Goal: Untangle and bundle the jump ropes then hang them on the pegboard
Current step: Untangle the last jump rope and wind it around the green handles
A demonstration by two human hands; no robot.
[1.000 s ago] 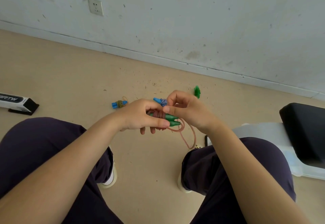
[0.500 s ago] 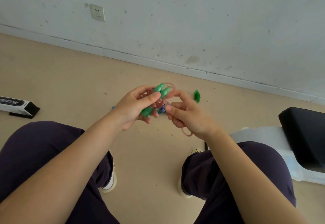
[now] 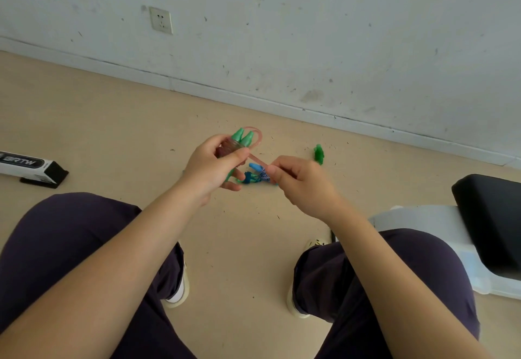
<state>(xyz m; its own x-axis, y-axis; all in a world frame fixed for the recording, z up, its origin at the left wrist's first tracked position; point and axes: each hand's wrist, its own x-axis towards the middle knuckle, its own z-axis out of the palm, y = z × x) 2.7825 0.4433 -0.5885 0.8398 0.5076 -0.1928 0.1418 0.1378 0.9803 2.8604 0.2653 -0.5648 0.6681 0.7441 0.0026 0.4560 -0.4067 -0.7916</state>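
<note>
We sit over the floor (image 3: 112, 121), knees apart, both hands working just above it. Our left hand (image 3: 214, 167) has its grip clenched around the pink rope bundle (image 3: 228, 145): coils wrapped round the two green handles (image 3: 243, 137), whose tips point up and away from us, toward the wall. A pink loop (image 3: 258, 136) arcs past the handle tips.

From the bundle a free pink strand (image 3: 255, 158) runs down and right to our right hand (image 3: 298, 181), which pinches it between thumb and forefinger. So the strand lies right of the left grip, its long axis slanting from upper left to lower right, crossing the handles' axis. The right hand is nearer the loose end; the left only anchors. We judge the next move is another wrap or a tuck of that end round the handles, turning on keeping the strand taut across them.

Below and between the hands, on the floor, a blue jump rope (image 3: 255, 174), bundled with patterned cord, seemingly done. A small green piece (image 3: 319, 154) lies further right; what it is we cannot tell. A black-and-white box (image 3: 26, 165) sits far left, a black seat (image 3: 490, 217) at right. No pegboard in view, hanging not yet done.
</note>
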